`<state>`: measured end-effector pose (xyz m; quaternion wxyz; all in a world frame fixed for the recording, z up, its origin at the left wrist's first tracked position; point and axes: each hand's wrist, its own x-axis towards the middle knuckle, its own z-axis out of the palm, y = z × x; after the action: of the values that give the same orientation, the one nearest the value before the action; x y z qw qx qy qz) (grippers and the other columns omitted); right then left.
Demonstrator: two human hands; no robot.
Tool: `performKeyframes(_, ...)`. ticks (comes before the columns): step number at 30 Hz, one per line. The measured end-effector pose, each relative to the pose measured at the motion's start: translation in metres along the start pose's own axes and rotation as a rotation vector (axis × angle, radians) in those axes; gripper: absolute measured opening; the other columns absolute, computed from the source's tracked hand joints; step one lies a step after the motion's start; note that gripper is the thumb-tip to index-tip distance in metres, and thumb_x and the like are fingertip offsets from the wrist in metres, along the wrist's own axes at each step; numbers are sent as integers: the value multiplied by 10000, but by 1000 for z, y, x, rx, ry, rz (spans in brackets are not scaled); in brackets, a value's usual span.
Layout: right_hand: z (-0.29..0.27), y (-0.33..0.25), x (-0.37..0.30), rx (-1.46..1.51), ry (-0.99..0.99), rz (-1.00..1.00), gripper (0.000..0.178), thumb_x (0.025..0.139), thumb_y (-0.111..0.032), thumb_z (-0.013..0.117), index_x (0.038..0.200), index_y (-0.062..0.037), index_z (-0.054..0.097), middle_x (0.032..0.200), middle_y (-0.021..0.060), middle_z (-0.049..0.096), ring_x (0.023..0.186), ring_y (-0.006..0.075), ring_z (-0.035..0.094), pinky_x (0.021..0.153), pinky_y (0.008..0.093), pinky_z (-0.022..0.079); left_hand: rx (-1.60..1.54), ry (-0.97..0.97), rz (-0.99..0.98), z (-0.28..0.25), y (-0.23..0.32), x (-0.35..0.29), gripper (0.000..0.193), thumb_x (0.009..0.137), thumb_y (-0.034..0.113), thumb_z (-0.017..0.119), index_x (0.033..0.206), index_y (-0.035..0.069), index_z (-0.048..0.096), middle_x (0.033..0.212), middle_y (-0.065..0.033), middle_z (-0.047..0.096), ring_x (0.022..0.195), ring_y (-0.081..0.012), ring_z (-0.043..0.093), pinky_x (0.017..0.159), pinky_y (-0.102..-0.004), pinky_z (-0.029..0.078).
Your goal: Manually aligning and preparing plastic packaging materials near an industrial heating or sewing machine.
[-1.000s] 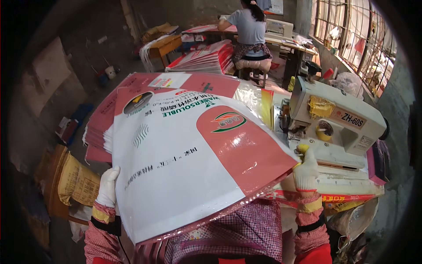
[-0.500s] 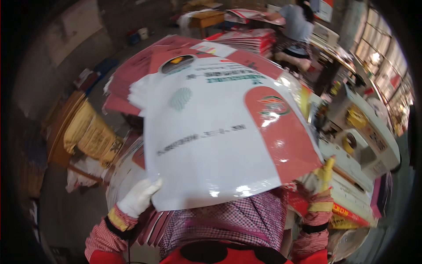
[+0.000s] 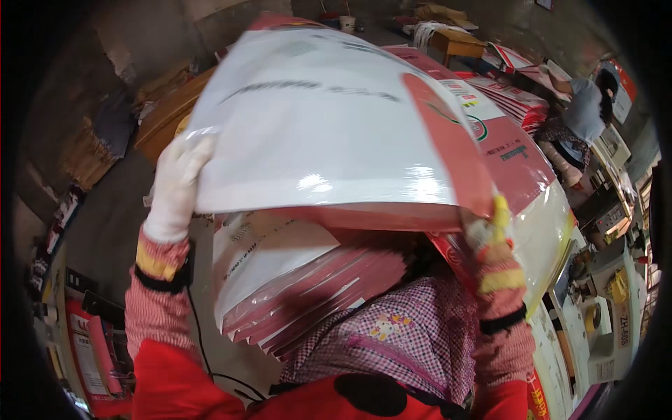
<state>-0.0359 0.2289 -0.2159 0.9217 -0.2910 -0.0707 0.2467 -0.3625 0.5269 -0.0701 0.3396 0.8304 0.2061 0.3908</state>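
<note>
Left hand (image 3: 178,178) clasps the white-and-red bag (image 3: 315,157) at 1 corner, right hand (image 3: 488,227) at another, the bag spanning between! Fingers underneath: hidden. Print: blurred. Below both hands, a bag stack (image 3: 318,297), partly covered by the raised bag.

I find this to be a sewing workshop. To my right stands a white sewing machine (image 3: 603,278) on a pale worktop (image 3: 548,350). The stock consists of bags: a large printed bag (image 3: 322,150) before me, a thick red-edged pile (image 3: 336,287) below it, and a further red-and-white stack (image 3: 516,106) across the room. Beyond, a co-worker (image 3: 584,115) sits at a bench. I note a wooden table (image 3: 455,46) and rough, bare walls (image 3: 150,31).
</note>
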Motion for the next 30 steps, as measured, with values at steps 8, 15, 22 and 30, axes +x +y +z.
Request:
performKeyframes(8, -2, 152, 31, -1568, -32, -134, 348, 820, -284, 532, 1095, -71, 547, 795, 246, 602, 807, 405, 585, 642, 460, 462, -793, 92, -1063, -23, -100, -183, 359, 765, 100, 518, 1083, -64, 540, 1023, -146, 608, 955, -258, 593, 867, -388, 476)
performKeyframes(15, -103, 167, -19, -2325, -583, 250, 233, 822, -174, 564, 1024, -60, 575, 905, 230, 612, 870, 364, 603, 706, 403, 492, -233, -449, -1523, 17, -171, -342, 251, 855, 190, 521, 880, -47, 600, 780, -147, 609, 710, -249, 568, 669, -338, 454)
performKeyframes(22, -200, 169, -19, -1387, -61, 613, 189, 822, -179, 596, 981, -90, 545, 915, 93, 590, 816, 261, 594, 720, 361, 490, 145, -486, -1138, 55, -160, -298, 304, 827, 224, 565, 941, -57, 584, 836, -179, 633, 796, -325, 597, 743, -367, 459)
performKeyframes(30, -145, 135, -38, -237, 579, 715, 161, 835, -218, 605, 939, -116, 538, 820, 63, 563, 740, 258, 572, 719, 361, 490, 1181, -1391, -351, 110, -128, -181, 305, 785, 285, 526, 937, 63, 669, 876, -167, 656, 824, -304, 645, 700, -396, 499)
